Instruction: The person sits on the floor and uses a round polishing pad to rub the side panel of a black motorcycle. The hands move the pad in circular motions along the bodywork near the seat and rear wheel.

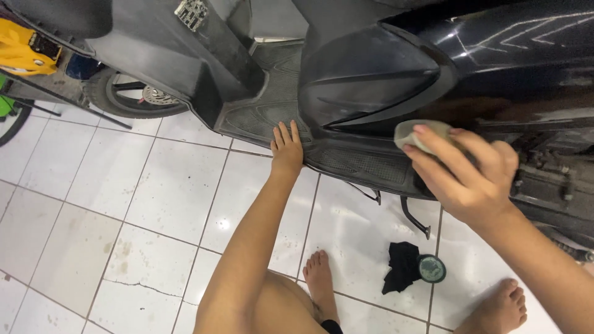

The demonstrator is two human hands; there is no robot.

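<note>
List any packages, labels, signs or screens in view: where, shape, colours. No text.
Round tin: on the white tiled floor under the black scooter, beside a black cloth; dark green top with a pale ring, print too small to tell.
Pale pad: no package, held in the right hand against the scooter's side.
Left hand: flat on the footboard edge.
No signs or screens visible.

Single view, head-worn camera. It is looking steeply down from the person's head, facing forward over both outstretched arms toward the scooter's side panel point(371, 80) and the white tiled floor point(154, 204). It is sitting close, arm's reach from the bodywork, with the person's own bare feet showing along the bottom edge. No second view is overlapping.
</note>
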